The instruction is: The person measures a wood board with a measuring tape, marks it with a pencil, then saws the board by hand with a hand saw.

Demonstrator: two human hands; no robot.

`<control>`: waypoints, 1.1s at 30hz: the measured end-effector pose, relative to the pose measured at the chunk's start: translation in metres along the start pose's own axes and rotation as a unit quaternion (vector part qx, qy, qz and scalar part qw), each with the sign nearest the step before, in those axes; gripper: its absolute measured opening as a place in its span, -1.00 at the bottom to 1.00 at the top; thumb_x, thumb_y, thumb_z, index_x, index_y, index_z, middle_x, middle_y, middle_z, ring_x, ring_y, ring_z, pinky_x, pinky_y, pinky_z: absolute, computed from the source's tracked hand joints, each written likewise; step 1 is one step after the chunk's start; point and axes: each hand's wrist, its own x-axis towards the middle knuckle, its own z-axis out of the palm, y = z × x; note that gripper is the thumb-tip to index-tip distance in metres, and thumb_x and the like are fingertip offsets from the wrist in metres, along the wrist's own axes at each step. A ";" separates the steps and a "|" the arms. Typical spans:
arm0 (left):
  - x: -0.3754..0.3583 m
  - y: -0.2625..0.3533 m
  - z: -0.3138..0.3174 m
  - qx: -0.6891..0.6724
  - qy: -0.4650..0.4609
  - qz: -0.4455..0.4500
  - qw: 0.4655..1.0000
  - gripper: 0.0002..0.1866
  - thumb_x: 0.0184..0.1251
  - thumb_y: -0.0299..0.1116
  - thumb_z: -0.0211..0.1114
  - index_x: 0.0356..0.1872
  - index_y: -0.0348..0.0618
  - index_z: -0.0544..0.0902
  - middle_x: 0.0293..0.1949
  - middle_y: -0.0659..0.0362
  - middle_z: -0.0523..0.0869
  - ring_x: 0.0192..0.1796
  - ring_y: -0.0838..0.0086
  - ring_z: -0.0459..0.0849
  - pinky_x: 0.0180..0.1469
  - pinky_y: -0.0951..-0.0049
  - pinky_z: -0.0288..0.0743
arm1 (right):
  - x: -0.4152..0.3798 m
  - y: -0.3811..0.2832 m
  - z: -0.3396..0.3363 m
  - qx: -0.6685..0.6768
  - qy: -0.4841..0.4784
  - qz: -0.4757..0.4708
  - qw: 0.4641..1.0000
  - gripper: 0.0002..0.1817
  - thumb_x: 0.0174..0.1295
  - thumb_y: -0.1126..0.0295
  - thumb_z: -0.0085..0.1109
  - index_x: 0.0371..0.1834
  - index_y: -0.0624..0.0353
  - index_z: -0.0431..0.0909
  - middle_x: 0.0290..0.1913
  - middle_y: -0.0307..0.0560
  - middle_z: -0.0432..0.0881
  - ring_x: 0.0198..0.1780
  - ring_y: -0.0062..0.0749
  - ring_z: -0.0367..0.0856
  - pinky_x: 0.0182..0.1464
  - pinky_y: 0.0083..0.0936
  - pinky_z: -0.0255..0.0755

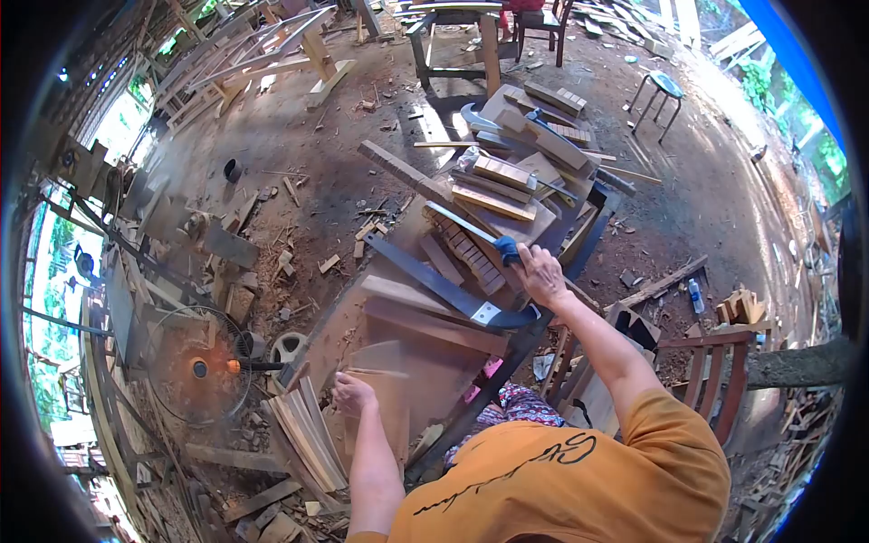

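My right hand (540, 276) is closed around the blue handle (509, 248) of a tool with a long, thin, pale blade (462, 222). The blade points up and left over the wood on the workbench (330, 330). Below it lies a hand saw (434, 282) with a dark blade and a curved black handle. My left hand (354, 395) is closed at the end of a thin wooden piece (376, 369), which looks blurred, above a flat board (385, 416). Several curved wooden slats (308, 430) lean beside that hand. A brown wooden block (434, 328) rests between my hands.
Notched wooden blocks (496, 195) and other tools crowd the bench's far end. A fan (199, 366) stands at the left. Beyond are a stool (665, 84), a wooden chair (546, 23) and a wooden frame (312, 54). A bottle (695, 296) and scraps lie on the ground.
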 end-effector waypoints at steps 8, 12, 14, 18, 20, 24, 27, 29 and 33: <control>0.001 0.004 -0.002 0.013 -0.002 -0.004 1.000 -0.41 0.56 0.01 -0.24 -0.03 -0.20 0.69 -0.03 -0.10 0.70 0.05 -0.01 0.63 0.07 -0.06 0.44 | 0.007 0.001 0.083 -0.109 0.015 -0.066 0.992 -0.47 0.06 0.40 0.15 0.16 -0.27 0.40 0.03 -0.08 0.33 0.08 -0.10 0.32 -0.04 -0.15 0.27; 0.006 -0.002 0.006 0.011 -0.003 0.003 1.000 -0.41 0.55 0.05 -0.23 -0.01 -0.18 0.69 -0.05 -0.11 0.70 0.01 -0.04 0.64 0.05 -0.10 0.43 | 0.002 -0.008 0.088 -0.100 0.006 -0.028 0.995 -0.47 0.06 0.43 0.13 0.16 -0.27 0.41 0.04 -0.10 0.30 0.08 -0.12 0.29 0.01 -0.11 0.20; 0.000 0.005 -0.003 0.013 -0.001 -0.012 1.000 -0.41 0.55 0.04 -0.23 -0.03 -0.19 0.69 -0.06 -0.11 0.70 0.01 -0.03 0.64 0.05 -0.08 0.44 | 0.003 -0.021 0.068 -0.090 0.044 -0.033 0.994 -0.52 0.10 0.42 0.14 0.15 -0.13 0.43 0.03 -0.06 0.30 0.09 -0.08 0.30 0.07 -0.10 0.19; 0.001 0.005 -0.001 0.006 0.016 -0.005 1.000 -0.43 0.54 0.01 -0.21 -0.07 -0.22 0.68 -0.09 -0.11 0.70 0.01 -0.03 0.63 0.06 -0.04 0.44 | -0.026 -0.036 0.041 0.040 0.024 -0.099 0.994 -0.51 0.14 0.26 0.23 0.14 0.11 0.42 0.03 0.01 0.37 0.11 -0.06 0.35 0.10 -0.12 0.21; 0.007 -0.002 0.007 -0.007 0.010 -0.006 1.000 -0.44 0.54 0.00 -0.21 -0.06 -0.21 0.68 -0.08 -0.11 0.69 0.01 -0.03 0.63 0.06 -0.04 0.43 | -0.051 -0.040 0.033 0.054 -0.067 -0.104 0.991 -0.43 0.13 0.13 0.28 0.15 0.18 0.41 0.01 0.04 0.42 0.11 -0.07 0.39 0.10 -0.11 0.22; 0.002 0.007 -0.006 -0.009 -0.020 -0.014 1.000 -0.46 0.54 -0.01 -0.21 -0.05 -0.20 0.66 -0.08 -0.13 0.67 0.02 -0.03 0.62 0.09 -0.03 0.41 | -0.075 -0.033 0.042 0.003 -0.187 -0.026 0.982 -0.34 0.16 -0.04 0.27 0.18 0.20 0.41 -0.01 0.10 0.47 0.07 0.00 0.45 0.11 -0.06 0.26; 0.004 0.001 -0.001 -0.028 0.004 0.021 0.999 -0.46 0.54 -0.01 -0.21 -0.07 -0.21 0.66 -0.09 -0.13 0.68 0.01 -0.04 0.62 0.06 -0.04 0.43 | -0.073 -0.026 0.055 0.011 -0.223 -0.048 0.974 -0.32 0.17 -0.09 0.24 0.19 0.20 0.40 -0.02 0.15 0.49 0.06 0.06 0.49 0.12 -0.03 0.27; 0.004 0.005 0.000 -0.033 -0.007 0.001 0.999 -0.47 0.54 -0.02 -0.22 -0.11 -0.19 0.66 -0.11 -0.11 0.68 0.02 -0.01 0.61 0.07 -0.01 0.43 | -0.071 -0.022 0.062 0.028 -0.247 -0.037 0.968 -0.35 0.17 -0.06 0.26 0.14 0.23 0.43 0.02 0.16 0.45 0.13 0.11 0.43 0.16 0.02 0.27; 0.010 -0.003 0.003 -0.027 -0.013 0.022 0.999 -0.49 0.54 -0.05 -0.21 -0.14 -0.17 0.68 -0.10 -0.08 0.69 0.03 0.02 0.62 0.10 0.05 0.43 | -0.062 -0.017 0.065 0.036 -0.224 -0.086 0.970 -0.43 0.09 0.07 0.36 0.00 0.27 0.41 -0.02 0.17 0.44 0.06 0.15 0.45 0.04 -0.04 0.35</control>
